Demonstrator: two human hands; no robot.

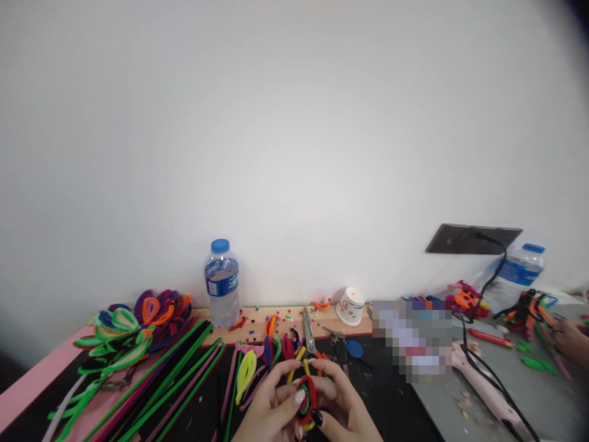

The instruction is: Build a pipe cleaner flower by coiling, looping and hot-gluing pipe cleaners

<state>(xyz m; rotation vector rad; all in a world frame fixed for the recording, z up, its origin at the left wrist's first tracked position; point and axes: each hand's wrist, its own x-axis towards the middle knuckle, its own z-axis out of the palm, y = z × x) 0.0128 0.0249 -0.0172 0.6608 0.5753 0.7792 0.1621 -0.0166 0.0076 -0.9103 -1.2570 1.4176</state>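
Note:
Close to the table's front edge, my left hand (275,410) and my right hand (346,405) meet around a small piece of bent pipe cleaner (311,393). It has a red outer loop with green and dark colour inside, and yellow ends stick out. The thumbs and fingers of both hands pinch it; part of it is hidden behind them. Left of my hands lies a yellow pipe-cleaner loop (246,371). Just beyond my fingers are scissors (308,334), with a bunch of keys (338,337) and a blue round tag (354,349) to their right.
Long pipe cleaners (172,380) and a looped pipe-cleaner flower (138,322) cover the left side. A water bottle (223,294) and paper cup (350,306) stand by the wall. Rightward lie a pink glue gun (483,383), its black cord, and another person's hand (573,341).

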